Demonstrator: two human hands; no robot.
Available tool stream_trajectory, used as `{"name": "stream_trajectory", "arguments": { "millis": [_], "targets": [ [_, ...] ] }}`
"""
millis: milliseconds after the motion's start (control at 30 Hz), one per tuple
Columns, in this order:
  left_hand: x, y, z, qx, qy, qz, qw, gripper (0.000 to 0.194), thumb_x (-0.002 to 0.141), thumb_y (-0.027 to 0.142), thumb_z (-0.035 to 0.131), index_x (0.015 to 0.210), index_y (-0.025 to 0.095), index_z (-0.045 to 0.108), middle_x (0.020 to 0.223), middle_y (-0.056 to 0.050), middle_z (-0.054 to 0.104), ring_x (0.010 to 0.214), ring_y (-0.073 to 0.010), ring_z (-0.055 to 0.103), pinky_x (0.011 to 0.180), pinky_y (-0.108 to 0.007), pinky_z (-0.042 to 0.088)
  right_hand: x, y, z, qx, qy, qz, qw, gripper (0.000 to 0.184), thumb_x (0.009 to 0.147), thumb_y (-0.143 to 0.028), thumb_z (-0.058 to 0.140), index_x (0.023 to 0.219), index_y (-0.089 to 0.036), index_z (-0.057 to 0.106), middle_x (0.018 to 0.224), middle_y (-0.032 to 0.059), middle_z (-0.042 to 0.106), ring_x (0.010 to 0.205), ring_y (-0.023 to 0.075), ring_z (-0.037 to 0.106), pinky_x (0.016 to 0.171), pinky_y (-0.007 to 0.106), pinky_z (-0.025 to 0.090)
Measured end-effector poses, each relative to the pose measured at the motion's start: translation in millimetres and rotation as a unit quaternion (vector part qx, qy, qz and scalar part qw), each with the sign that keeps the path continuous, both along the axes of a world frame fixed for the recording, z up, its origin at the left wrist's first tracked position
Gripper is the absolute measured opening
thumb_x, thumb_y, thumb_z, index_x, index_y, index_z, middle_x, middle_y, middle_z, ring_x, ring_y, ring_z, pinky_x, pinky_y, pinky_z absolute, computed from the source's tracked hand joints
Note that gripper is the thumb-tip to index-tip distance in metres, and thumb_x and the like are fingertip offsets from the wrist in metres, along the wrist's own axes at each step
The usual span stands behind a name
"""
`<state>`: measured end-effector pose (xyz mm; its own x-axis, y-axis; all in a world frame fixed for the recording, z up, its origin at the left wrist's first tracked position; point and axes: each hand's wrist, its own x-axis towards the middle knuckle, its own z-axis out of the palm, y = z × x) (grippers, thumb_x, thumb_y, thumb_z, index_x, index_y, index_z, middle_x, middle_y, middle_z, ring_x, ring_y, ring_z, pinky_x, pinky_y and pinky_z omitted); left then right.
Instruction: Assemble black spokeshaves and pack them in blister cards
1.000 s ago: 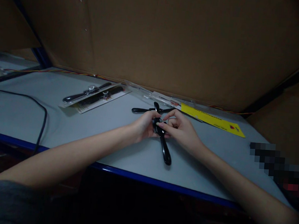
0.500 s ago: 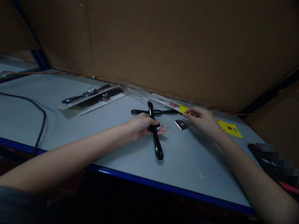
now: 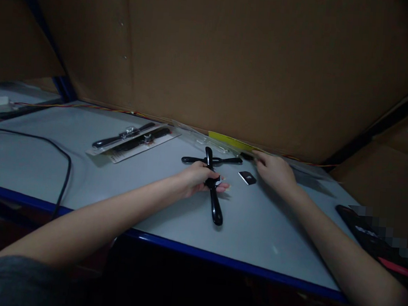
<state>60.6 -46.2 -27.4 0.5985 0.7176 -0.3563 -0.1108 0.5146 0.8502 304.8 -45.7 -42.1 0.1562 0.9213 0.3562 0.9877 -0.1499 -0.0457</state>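
Note:
A black spokeshave (image 3: 216, 205) is held in my left hand (image 3: 200, 178), its thumb pressed on the middle and the fingers underneath. The long handles run front to back above the table, with a small pale metal part at the centre. Behind it, a second black spokeshave (image 3: 229, 161) lies crosswise on the table. My right hand (image 3: 274, 169) is closed at the back of the table, fingertips at a small dark piece (image 3: 247, 156) that is too blurred to name. Just left of that hand lies a loose flat blade (image 3: 247, 177) with a bright edge.
Two packaged spokeshaves (image 3: 135, 141) lie at the back left. A yellow card (image 3: 231, 140) and clear plastic packaging (image 3: 205, 141) lie along the cardboard wall (image 3: 231, 57). A black cable (image 3: 65, 162) crosses the left side. A dark object with red trim (image 3: 366, 234) is at the right edge.
The yellow packaging by my right hand now lies farther left along the wall, and the yellow card at the right no longer shows. My left hand keeps its hold on the spokeshave.

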Motion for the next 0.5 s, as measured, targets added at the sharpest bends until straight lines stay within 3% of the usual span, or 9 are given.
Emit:
{"name": "stream_trajectory", "arguments": {
  "millis": [333,500],
  "targets": [
    [-2,1,2.9,-0.024,0.001,-0.034,0.999,0.019,0.081,0.003,0.040,0.096,-0.003,0.050,0.079,-0.018,0.063,0.067,-0.0182,0.067,0.068,-0.028,0.055,2,37,2.3,-0.050,-0.079,0.130,0.987,0.035,0.086,-0.031,0.045,0.112,-0.023,0.066,0.093,0.0104,0.061,0.082,0.0198,0.057,0.069,0.028,0.041],
    [-2,1,3.6,-0.034,-0.004,-0.045,0.998,0.027,0.077,0.003,0.038,0.102,-0.005,0.048,0.079,-0.017,0.063,0.064,-0.0169,0.065,0.069,-0.028,0.053,-3,39,5.4,-0.044,-0.117,0.175,0.976,0.029,0.088,-0.026,0.043,0.096,-0.018,0.070,0.090,0.0102,0.060,0.092,0.0215,0.053,0.073,0.029,0.037]
  ]
}}
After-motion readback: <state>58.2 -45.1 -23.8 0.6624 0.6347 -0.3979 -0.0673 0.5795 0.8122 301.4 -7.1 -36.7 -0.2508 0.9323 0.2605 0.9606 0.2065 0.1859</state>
